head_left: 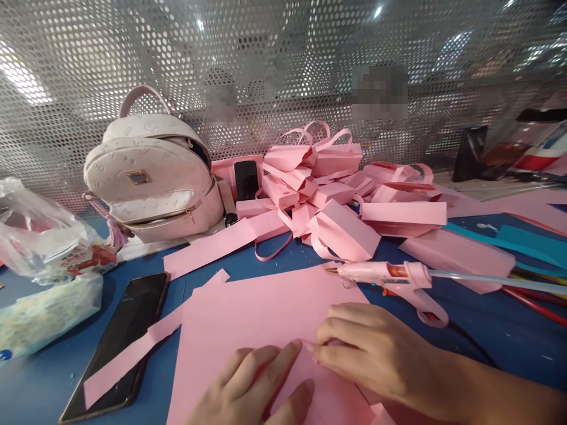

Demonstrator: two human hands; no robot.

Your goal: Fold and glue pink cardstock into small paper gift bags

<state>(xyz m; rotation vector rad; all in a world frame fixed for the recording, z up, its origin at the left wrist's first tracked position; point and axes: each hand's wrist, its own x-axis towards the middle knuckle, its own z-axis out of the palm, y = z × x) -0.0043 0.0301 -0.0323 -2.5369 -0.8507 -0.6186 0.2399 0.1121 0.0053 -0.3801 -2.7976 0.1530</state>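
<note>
A large sheet of pink paper (248, 307) lies on the blue table in front of me. My left hand (261, 383) rests on its near part, index finger stretched forward and thumb apart from it. Just to the right, my right hand (376, 348) has its fingers curled and pressed together on the sheet, its fingertips close to the left index finger. A fold or second layer of the paper seems to run under the right hand, though the hand partly hides it. Beyond the right hand, a pink hot glue gun (385, 274) lies with its nozzle over the sheet's far right corner.
Small pink paper bags (332, 195) are heaped behind the sheet. A white backpack (155, 171) stands at the back left. A pink strip (119, 366) crosses a dark phone (142, 307). A tissue pack (53, 313) lies far left. Behind rises a perforated metal screen (274, 65).
</note>
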